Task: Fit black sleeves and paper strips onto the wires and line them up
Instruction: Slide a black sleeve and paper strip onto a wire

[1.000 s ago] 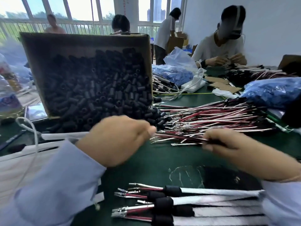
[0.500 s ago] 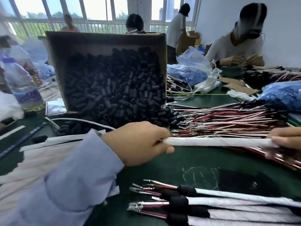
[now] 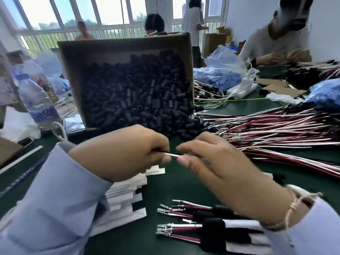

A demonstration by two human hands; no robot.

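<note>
Wire [image 3: 172, 155] pinched by left grip [image 3: 121, 153] and right grip [image 3: 220, 166] over counter [image 3: 174, 184]. Tilted sleeve box [image 3: 119, 43] behind, loose wires [image 3: 276, 129] right, sleeved ones [image 3: 202, 214] nearest.

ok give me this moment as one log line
left hand: pinches wire | right hand: pinches same wire | sleeved wires: lying on table near person

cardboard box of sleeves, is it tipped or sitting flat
Tipped. The cardboard box stands on its side, open face toward the camera, and black sleeves spill onto the table.
</note>
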